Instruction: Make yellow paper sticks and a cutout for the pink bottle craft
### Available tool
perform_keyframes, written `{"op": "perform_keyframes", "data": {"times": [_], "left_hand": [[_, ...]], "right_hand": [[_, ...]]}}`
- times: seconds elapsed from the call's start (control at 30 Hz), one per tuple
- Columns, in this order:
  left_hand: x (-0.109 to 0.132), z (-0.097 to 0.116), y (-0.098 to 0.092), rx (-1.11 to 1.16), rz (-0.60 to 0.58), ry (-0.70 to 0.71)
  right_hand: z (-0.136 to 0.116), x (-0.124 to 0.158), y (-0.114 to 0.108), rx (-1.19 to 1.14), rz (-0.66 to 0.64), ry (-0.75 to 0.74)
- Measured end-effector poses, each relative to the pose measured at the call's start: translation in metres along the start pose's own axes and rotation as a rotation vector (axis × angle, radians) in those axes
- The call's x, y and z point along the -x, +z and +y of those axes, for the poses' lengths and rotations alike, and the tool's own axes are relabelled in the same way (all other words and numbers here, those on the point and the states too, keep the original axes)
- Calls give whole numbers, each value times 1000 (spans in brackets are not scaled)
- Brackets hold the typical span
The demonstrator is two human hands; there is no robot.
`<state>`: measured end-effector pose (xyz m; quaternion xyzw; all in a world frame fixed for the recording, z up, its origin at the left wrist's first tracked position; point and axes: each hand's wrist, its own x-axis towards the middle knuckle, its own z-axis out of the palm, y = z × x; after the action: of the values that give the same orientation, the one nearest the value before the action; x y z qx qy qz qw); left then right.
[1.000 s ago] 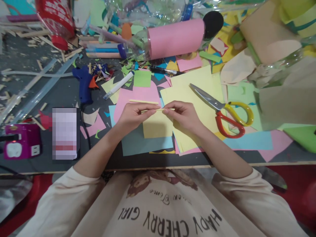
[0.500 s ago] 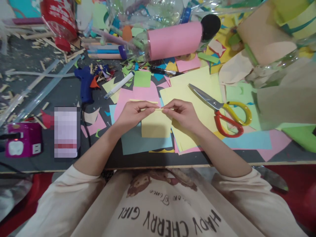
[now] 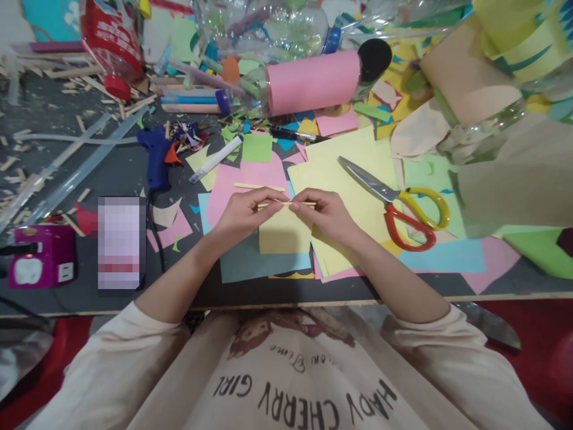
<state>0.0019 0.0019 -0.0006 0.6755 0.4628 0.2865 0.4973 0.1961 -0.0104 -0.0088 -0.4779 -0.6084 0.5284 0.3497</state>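
Note:
Fingertips and thumbs of my left hand [image 3: 250, 209] and my right hand [image 3: 326, 209] pinch the far edge of a small sheet of yellow paper [image 3: 284, 239]. That edge looks like a narrow roll or fold between them, and its ends reach in behind the fingers. The sheet's near part extends toward me over a blue sheet [image 3: 242, 263]. Just beyond my left hand lies a thin rolled yellow paper stick [image 3: 258, 187] on pink paper [image 3: 264, 167]. Right of my right hand, scissors [image 3: 396, 206] with red and yellow handles rest partly spread on larger yellow sheets [image 3: 353, 233].
To the left are a blue glue gun [image 3: 156, 158], a phone [image 3: 120, 242] with a blurred screen, and a purple power adapter [image 3: 42, 255]. A white marker [image 3: 215, 158] lies beyond my hands. Farther back are a pink-wrapped bottle [image 3: 313, 83], a red-labelled bottle [image 3: 111, 48] and paper scraps.
Both hands have come slightly closer together along the yellow paper's far edge. The rolled stick behind my left hand shows more clearly. The whole view has shifted slightly.

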Motion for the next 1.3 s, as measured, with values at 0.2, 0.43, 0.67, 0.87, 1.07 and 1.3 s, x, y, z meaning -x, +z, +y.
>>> {"op": "perform_keyframes", "data": {"times": [0.2,0.43,0.67,0.87,1.07,1.3], "left_hand": [[-1,0,-1,25,-25,-21],[-1,0,1,55,17,-33],[-1,-1,2,60,44,-42],[-1,-1,2,37,61,-42],[-3,2,-2,76,121,-88],[-8,-1,-4,112,278,-95]], "right_hand": [[0,-1,2,-40,11,-11],[-1,-1,2,-54,24,-7],[-2,0,2,-90,50,8],[-2,-1,3,-127,85,35],[3,-2,-1,-177,111,73],[0,-7,-3,-290,253,94]]}}
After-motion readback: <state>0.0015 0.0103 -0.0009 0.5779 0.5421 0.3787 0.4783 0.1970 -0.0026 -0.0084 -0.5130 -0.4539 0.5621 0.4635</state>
